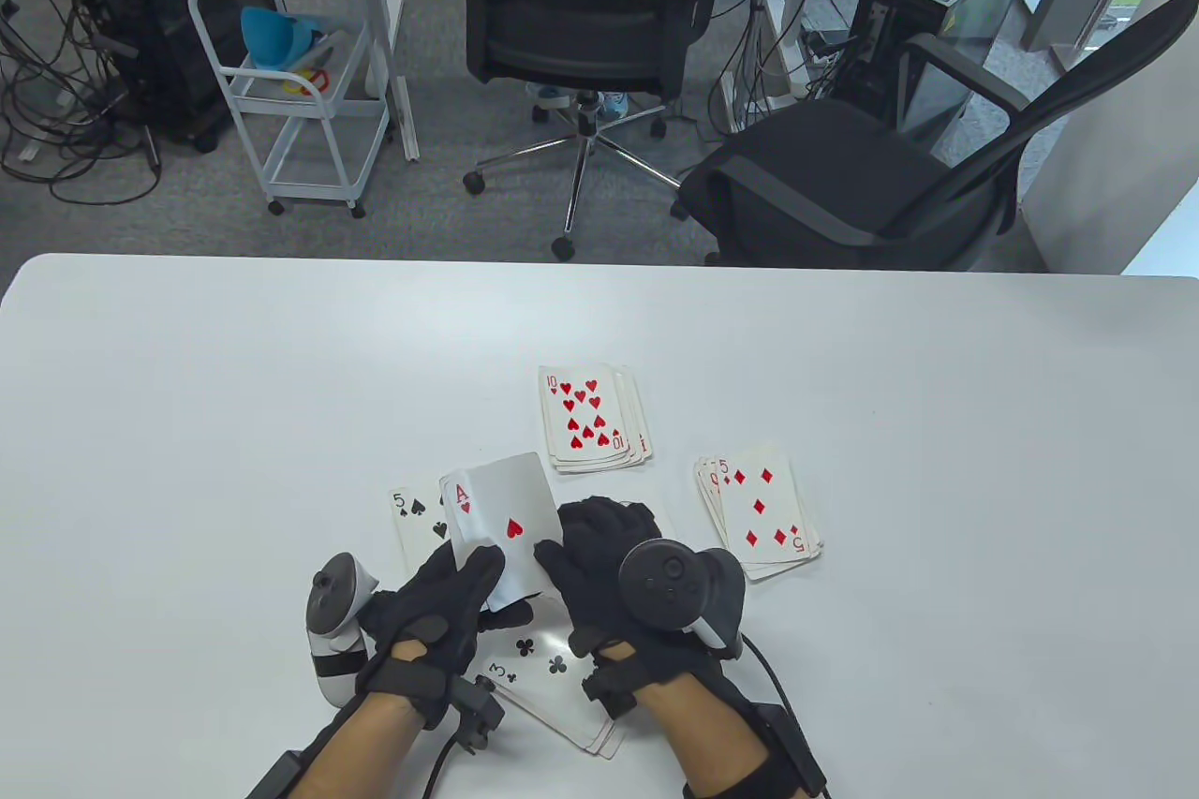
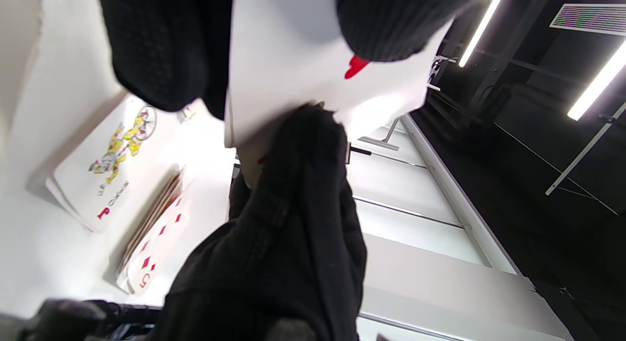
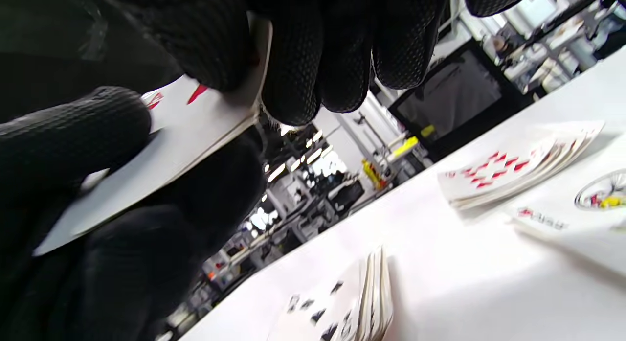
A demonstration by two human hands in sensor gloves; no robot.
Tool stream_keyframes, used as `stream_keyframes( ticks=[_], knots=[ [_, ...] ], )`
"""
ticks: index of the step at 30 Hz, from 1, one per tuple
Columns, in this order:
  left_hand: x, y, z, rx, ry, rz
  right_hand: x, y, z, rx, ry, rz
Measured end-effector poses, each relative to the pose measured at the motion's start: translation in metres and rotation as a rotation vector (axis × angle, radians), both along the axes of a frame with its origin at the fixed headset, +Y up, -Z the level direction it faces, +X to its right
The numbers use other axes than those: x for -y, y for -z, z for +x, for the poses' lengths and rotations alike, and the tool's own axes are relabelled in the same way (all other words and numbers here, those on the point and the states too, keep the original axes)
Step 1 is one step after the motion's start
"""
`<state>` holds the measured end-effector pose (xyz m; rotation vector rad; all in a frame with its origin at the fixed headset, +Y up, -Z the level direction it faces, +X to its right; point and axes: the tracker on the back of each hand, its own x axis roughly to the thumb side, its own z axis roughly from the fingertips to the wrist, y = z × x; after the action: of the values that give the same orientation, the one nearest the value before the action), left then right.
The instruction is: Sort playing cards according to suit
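The ace of hearts (image 1: 496, 518) was up off the table, face up, held between both hands near the front edge. The left hand (image 1: 440, 612) gripped its near left corner, thumb on the face and fingers curled behind. The right hand (image 1: 599, 569) pinched the card's right edge, fingers closed round it, as the right wrist view confirmed. Whether further cards sat behind the ace in the left hand could not be told.

The step in hand looked like dealing one card off to its suit pile. The ace belonged on the hearts pile (image 1: 592, 418), topped by the ten of hearts and lying just beyond the hands. The next move would probably call for the left hand to let go while the right carried the card a little farther away and to the right, then laid it flat and square on the ten.

No trays or boxes were present; the piles lay straight on the white table (image 1: 187, 387). The diamonds pile (image 1: 761, 510), five on top, sat to the right. The spades pile (image 1: 417, 523), showing a five, lay to the left, partly hidden by the ace. The clubs pile (image 1: 553, 687), three on top, lay nearest, between the wrists. The left wrist view also showed a joker (image 2: 115, 157) face up beside the diamonds.
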<state>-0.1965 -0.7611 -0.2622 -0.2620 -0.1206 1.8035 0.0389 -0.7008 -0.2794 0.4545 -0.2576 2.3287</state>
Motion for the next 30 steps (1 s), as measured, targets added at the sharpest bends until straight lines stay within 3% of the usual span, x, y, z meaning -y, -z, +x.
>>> stream_keyframes(
  ticks=[8,14,17,21,26,30],
  knots=[
    [-0.005,0.002,-0.006,-0.015,0.004,0.021,-0.007,0.010,0.010,-0.031,0.024,-0.091],
    [-0.013,0.003,-0.021,-0.098,-0.033,0.051,-0.019,0.032,0.027,0.075,0.113,-0.136],
    [-0.015,0.004,-0.028,-0.138,-0.036,0.062,-0.022,0.053,0.041,0.209,0.096,-0.153],
    [-0.014,0.005,-0.033,-0.169,-0.037,0.057,-0.014,0.101,0.051,0.353,-0.030,-0.236],
    [-0.016,0.006,-0.034,-0.178,-0.038,0.067,0.001,0.145,0.032,0.394,-0.226,-0.331],
    [-0.018,0.007,-0.036,-0.177,-0.017,0.074,0.014,0.166,0.010,0.402,-0.293,-0.377]
  ],
)
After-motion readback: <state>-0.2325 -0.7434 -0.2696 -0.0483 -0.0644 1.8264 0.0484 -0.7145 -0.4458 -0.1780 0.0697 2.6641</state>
